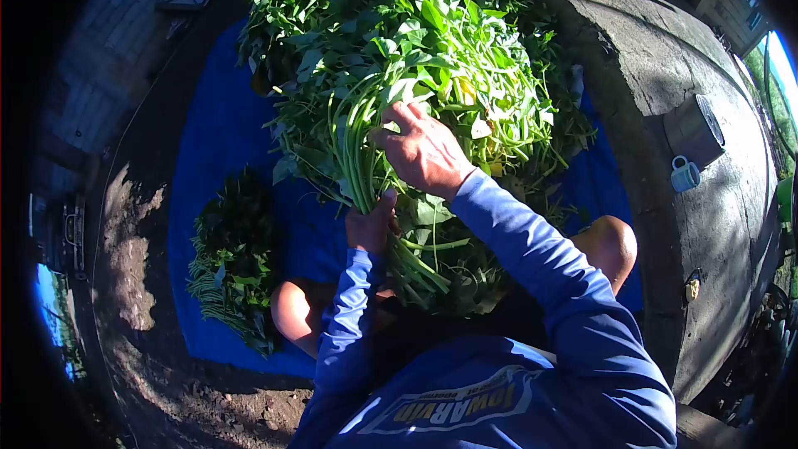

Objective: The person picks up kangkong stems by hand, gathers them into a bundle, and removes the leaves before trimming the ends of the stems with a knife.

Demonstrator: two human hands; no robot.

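Observation:
A bunch of long green stems (356, 150) stands in my left hand (371, 223), which is closed around its lower end. Just above and to the right, my right hand (428, 151) has its fingers curled at the leaves, pinching leafy stems; the fingertips are partly hidden. Both hands are in front of a large heap of leafy greens (482, 58), bright in the sun. More cut greens (432, 270) lie between my legs, their stem ends pointing toward me.
Under the greens spreads a blue tarp (208, 133). A smaller dark pile of bundled greens (237, 258) lies at left. On the concrete ledge (648, 41) at right are a mug (685, 175) and a metal can (695, 133). Part of another person shows at the top edge.

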